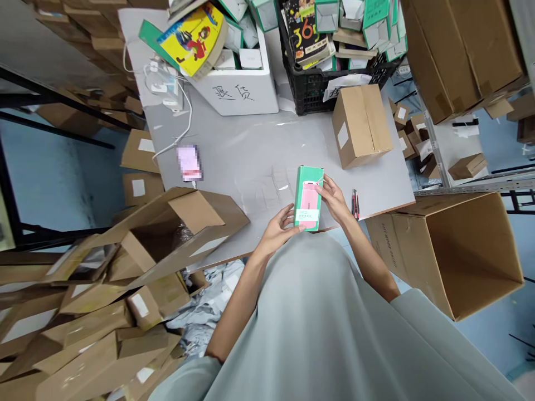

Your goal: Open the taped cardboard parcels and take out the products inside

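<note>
Between my two hands is a green product box (308, 199) with a pink item pictured on its front, held above the near edge of the grey table (234, 150). My left hand (279, 229) grips its lower left side, thumb along the bottom. The fingers of my right hand (332, 196) close on its upper right edge. Just right of that hand lies a red and black box cutter (355, 204). A closed brown carton (361, 126) with a white label sits farther back on the right. Crumpled clear plastic (276, 186) lies left of the green box.
A white foam bin (234, 94) and a black crate (330, 83), both filled with boxes and books, stand at the back. A phone (189, 162) with a cable lies left. Open cartons flank the table, one left (209, 234), one right (401, 250). Cartons pile up at lower left.
</note>
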Tool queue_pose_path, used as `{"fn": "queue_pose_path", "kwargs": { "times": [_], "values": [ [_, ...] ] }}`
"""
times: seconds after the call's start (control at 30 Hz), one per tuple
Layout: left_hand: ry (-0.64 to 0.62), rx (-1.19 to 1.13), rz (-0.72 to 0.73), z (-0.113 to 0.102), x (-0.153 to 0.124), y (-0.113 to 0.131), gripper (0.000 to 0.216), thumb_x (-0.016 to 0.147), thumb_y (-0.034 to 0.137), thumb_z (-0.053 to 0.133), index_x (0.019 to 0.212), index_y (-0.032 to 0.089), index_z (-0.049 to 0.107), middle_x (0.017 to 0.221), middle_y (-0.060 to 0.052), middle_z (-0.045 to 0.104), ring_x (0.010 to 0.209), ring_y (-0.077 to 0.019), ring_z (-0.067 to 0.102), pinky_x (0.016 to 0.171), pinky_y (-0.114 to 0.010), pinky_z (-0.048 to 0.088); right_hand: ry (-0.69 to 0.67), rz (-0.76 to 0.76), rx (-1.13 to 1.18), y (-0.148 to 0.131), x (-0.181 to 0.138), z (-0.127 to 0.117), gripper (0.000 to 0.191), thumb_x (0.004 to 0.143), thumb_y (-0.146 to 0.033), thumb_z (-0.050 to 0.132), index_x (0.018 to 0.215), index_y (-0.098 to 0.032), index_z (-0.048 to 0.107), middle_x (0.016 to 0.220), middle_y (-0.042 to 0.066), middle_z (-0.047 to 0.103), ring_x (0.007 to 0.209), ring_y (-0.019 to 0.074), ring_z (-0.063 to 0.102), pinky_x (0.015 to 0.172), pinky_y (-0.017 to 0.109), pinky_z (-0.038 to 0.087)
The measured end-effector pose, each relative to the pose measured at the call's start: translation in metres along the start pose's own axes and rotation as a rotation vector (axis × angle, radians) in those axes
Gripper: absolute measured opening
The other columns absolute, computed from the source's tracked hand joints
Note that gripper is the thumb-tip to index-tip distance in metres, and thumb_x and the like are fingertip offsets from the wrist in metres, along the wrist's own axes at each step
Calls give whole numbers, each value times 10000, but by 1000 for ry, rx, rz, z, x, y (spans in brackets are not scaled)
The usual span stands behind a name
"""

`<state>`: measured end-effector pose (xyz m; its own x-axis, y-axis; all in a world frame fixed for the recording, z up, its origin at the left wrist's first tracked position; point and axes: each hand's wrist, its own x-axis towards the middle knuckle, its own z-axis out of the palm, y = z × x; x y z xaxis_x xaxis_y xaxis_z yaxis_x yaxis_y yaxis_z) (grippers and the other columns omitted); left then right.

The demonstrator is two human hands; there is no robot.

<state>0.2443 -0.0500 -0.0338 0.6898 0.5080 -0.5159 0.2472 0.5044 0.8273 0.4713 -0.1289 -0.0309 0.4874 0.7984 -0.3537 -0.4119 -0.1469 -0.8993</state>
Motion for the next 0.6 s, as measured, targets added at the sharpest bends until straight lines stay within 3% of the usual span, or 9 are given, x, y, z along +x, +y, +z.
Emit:
{"fn": "queue_pose_path", "kwargs": {
  "times": [0.17,0.27,0.37,0.47,0.6],
  "values": [
    [-93,70,20,-7,-1,-3,1078,760,508,1026,1673,214,534,1689,-219,582,1507,-413,625,1157,-554,617,-97,-26,-69,-14,-2,-5,1093,837,-698,911,1743,-293,455,1650,122,665,1497,316,654,1315,507,491],
    [-119,100,83,-14,4,-4,975,733,496,1028,1561,234,586,1676,-203,587,1580,-419,554,1121,-513,638,-188,-104,-203,-33,-24,-5,1141,833,-632,943,1780,-281,413,1752,134,565,1598,332,569,1370,520,430],
    [-25,135,226,-20,11,1,868,697,467,1037,1420,258,604,1632,-185,611,1585,-395,551,1142,-511,616,-298,-227,-408,-54,-59,-3,984,857,-448,952,1724,-291,514,1761,118,560,1650,337,519,1408,529,380],
    [42,188,360,-21,14,16,678,767,437,992,1312,275,622,1668,-180,579,1591,-367,548,1174,-507,579,-390,-322,-535,-66,-91,-2,790,876,-293,918,1611,-342,633,1712,85,620,1641,345,538,1394,592,398],
    [67,265,402,-15,13,40,444,873,363,864,1262,281,665,1675,-153,568,1603,-328,528,1201,-474,547,-368,-348,-534,-64,-108,-4,617,893,-253,907,1470,-360,717,1671,86,658,1618,358,565,1355,641,444]
  ]
}}
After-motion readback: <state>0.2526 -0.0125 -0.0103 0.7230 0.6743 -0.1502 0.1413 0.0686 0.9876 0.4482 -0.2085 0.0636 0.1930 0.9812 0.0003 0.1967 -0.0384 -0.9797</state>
